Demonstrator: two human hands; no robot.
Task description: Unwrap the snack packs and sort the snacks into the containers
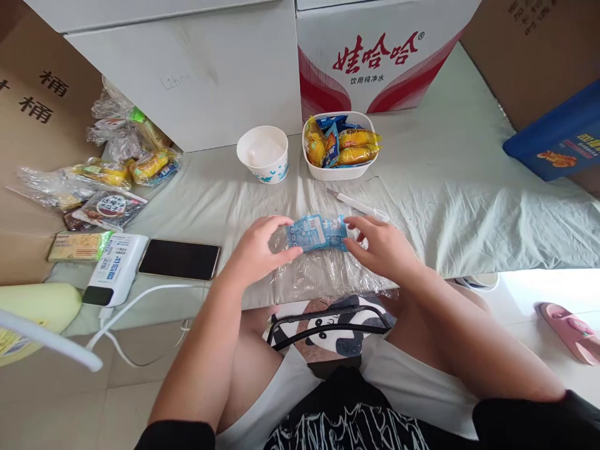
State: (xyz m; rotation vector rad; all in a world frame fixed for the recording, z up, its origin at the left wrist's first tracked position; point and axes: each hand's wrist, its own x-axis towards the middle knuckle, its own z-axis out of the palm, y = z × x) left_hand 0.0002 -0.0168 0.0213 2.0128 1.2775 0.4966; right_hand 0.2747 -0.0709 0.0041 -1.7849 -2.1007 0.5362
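In the head view, light-blue printed snack packets (pixel 312 231) lie between my hands over a sheet of clear plastic (pixel 300 275). My left hand (pixel 260 250) has its thumb and fingers around the packets' left end. At the right end, my right hand (pixel 384 247) pinches the edge with thumb and fingertips. Whether the packets are inside the clear plastic I cannot tell. Just beyond them lies a slim white tool with a grey tip (pixel 354 201). Behind it stand a white paper tub (pixel 265 156) and a white plastic container (pixel 342 172) holding yellow and blue wrapped snacks.
Left are wrapped snacks (pixel 150 167), a phone (pixel 179 259), a white power bank (pixel 117 265) with a cable, and a pale yellow bottle (pixel 42 306). White cartons (pixel 210 81) line the back. A blue bag (pixel 557 134) leans at right. The cloth-covered surface's front edge is near my knees.
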